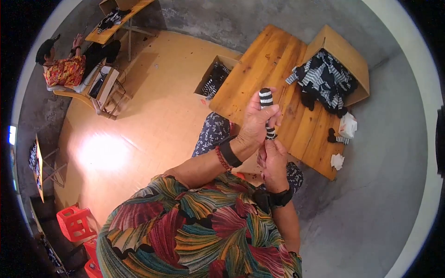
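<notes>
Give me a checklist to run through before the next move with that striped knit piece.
1. Left hand gripping the striped knit piece: ok, fingers wrapped around it.
2. Right hand at the lower end: ok, fingers closed there.
3. Inside of the piece: cannot tell, hidden from view.
4. Piece apart from the knit pile: ok.
5. Pile contained in the cardboard box: not ok, spilling onto the wooden table.

Your left forearm (197,170) slants up and rightward across your front, leading to your left grip (257,120), the farther one from your body, with its thumb (269,112) pointing right and its fingers curled. Your right forearm (287,224) rises more steeply to your right grip (275,164), just nearer you, closed in a pinch.
</notes>
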A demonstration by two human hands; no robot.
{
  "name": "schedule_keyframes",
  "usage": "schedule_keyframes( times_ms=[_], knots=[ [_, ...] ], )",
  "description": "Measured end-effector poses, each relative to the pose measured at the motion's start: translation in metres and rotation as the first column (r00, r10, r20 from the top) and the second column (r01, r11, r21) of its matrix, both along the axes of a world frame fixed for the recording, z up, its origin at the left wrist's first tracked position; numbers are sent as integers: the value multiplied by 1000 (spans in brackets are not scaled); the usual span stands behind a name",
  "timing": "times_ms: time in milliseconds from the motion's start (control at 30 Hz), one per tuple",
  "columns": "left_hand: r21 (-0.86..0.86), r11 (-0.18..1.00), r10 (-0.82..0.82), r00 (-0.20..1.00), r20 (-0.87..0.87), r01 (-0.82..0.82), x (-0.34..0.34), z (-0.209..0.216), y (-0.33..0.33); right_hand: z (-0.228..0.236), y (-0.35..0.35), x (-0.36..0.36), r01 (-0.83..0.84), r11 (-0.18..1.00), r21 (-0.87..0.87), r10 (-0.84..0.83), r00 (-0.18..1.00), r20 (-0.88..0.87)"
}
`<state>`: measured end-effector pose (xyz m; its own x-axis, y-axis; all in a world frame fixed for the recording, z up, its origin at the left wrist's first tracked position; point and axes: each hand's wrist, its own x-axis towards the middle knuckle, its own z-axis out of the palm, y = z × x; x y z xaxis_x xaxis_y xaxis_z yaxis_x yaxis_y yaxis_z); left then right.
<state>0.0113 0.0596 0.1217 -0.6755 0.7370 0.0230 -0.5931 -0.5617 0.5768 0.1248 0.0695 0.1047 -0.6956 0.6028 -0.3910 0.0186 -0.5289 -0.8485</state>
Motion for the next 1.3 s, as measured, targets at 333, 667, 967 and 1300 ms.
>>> schedule_keyframes(
  times_ms=[333, 667, 967, 1300],
  knots=[
    [58, 971, -231, 972, -46, 233, -25, 0, -2, -10, 26, 1, -110, 677, 728, -111, 962, 248],
    [77, 985, -160, 979, 125, 151, -48, 4, 2, 9, 19, 23, -237, 520, 821, -85, 942, 325],
    [89, 996, -41, 993, 115, 30, -17, 12, 2, -5, 15, 8, -127, 698, 705, 25, 988, 153],
    [12, 983, -182, 975, 127, 182, -10, -10, -10, -4, 15, 0, -172, 908, 383, 117, 980, 163]
  ],
)
